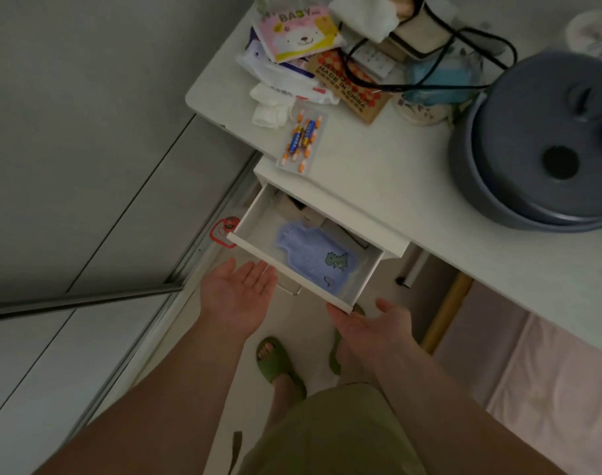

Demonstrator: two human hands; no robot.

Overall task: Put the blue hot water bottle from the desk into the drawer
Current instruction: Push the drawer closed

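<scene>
Neither grip is holding anything: we are keeping our left hand [237, 293] open, palm up, just before the front panel of the drawer [258, 250], and our right hand [371, 323] open the same way at the panel's right corner, fingertips touching or nearly touching it. We are finding the blue hot water bottle [315, 257] already lying flat inside the open drawer, dinosaur print up, neck pointing toward the back, so we are judging the placing done and only the closing perhaps left. We are reading the hands as poised at the front to push the drawer shut. We are seeing a metal handle [291, 289] below the panel, between the hands. Up on the table [378, 173] we are noticing a pack of batteries [301, 137] near the edge above the drawer, a grey round pot [546, 145], black cables and wipe packets, none of them blocking the drawer's travel. Dark items sit at the drawer's back, too dim to name.
</scene>
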